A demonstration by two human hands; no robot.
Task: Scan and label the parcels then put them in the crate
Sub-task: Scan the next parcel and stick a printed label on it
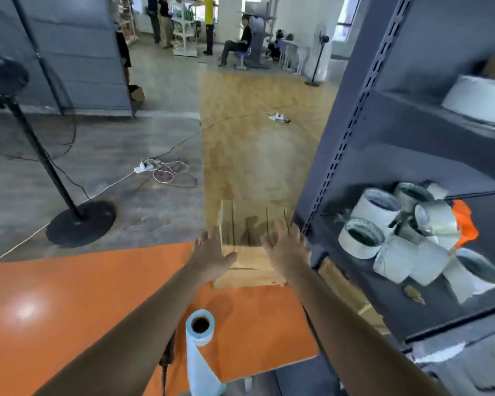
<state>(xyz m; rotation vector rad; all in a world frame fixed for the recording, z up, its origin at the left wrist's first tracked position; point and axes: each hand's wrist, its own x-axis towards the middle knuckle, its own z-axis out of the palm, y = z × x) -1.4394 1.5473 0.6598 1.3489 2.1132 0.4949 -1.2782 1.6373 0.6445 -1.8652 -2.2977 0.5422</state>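
Observation:
A wooden slatted crate (252,224) stands on the floor just beyond the far edge of the orange table (69,295). A pale brown cardboard surface (249,271) lies at its near side; I cannot tell whether it is a parcel or part of the crate. My left hand (212,252) and my right hand (286,250) reach out over the crate with straight fingers, one at each side of the cardboard, and hold nothing. A blue roll of labels (199,327) stands on the table between my forearms. A dark object (166,358) is mostly hidden under my left forearm.
A grey metal rack (412,138) rises close on the right, with several tape rolls (397,238) on its shelf. A fan stand (80,221) is on the floor to the left, with cables and a power strip (143,167) beyond. People stand and sit far back.

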